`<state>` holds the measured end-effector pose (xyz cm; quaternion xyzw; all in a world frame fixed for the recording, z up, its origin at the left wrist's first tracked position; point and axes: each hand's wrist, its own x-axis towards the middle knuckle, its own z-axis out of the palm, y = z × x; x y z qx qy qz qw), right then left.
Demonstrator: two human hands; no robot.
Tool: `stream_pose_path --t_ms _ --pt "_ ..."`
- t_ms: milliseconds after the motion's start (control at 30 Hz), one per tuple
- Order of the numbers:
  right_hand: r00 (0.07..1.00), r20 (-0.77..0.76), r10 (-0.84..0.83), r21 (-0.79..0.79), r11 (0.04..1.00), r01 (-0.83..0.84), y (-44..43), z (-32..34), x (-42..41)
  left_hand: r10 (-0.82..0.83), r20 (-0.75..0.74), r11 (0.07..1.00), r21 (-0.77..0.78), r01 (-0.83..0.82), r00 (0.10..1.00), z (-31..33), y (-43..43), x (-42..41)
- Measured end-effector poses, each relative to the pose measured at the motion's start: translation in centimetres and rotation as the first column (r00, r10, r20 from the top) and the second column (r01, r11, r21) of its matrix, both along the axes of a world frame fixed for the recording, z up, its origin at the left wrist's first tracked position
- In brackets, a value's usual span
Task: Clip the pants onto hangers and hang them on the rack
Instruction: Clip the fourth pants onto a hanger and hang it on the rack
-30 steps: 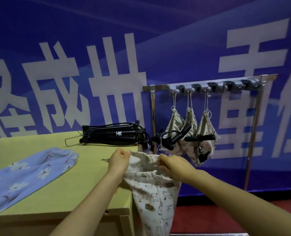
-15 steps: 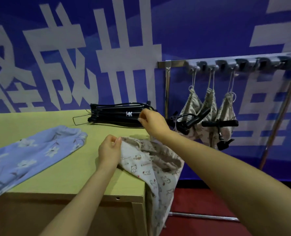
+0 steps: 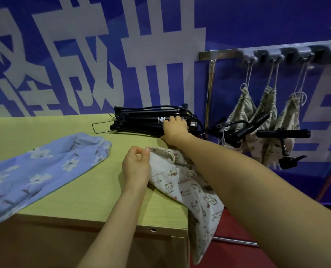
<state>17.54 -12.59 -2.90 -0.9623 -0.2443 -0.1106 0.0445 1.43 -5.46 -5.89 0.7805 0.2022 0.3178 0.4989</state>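
Blue banner wall (image 3: 238, 20) fills my view behind the yellow-green desk (image 3: 83, 190). Left of both grips lie blue flowered pants (image 3: 35, 171). My left hand (image 3: 136, 167) pinches the waistband of the cream cat-print pants (image 3: 191, 192), which droop over the desk's edge. Beyond it, my right hand (image 3: 175, 130) closes over the black hanger stack (image 3: 141, 120); the rack (image 3: 277, 53) stands to its right.

Staged demonstration or recording space, not a home. Blue printed banner (image 3: 238, 20) with large white characters as backdrop; plain yellow-green table (image 3: 87, 190); metal hook rack (image 3: 277, 53) with hanging cloth bags (image 3: 265, 113); stacked black hangers (image 3: 145, 121); red floor (image 3: 238, 256).
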Motion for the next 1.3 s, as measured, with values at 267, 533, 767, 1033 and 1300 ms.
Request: stream_pose_path --t_ms 267,533,767,1033,1300 --pt "0.998 -0.056 -0.011 0.040 0.999 0.013 0.0 0.7 -0.5 -0.016 0.000 1.000 -0.025 0.016 1.000 0.2 -0.1 -0.2" --pt "0.969 0.239 0.069 0.105 0.990 -0.097 -1.6 3.6 -2.8 -0.039 0.038 0.996 -0.082 0.042 0.999 0.5 -0.2 -0.7" --pt "0.892 0.450 0.052 0.250 0.951 -0.181 -3.6 7.0 -5.9 -0.218 0.139 0.920 -0.301 0.251 0.966 1.3 0.0 -0.8" --pt "0.851 0.512 0.115 0.179 0.955 -0.236 -9.7 7.5 -9.0 -0.079 0.287 0.726 -0.639 0.253 0.955 5.8 -0.6 0.2" --pt "0.805 0.563 0.187 0.072 0.959 -0.273 -13.8 4.3 -10.1 -0.056 0.344 0.484 -0.812 0.327 0.937 6.9 -0.8 -0.2"
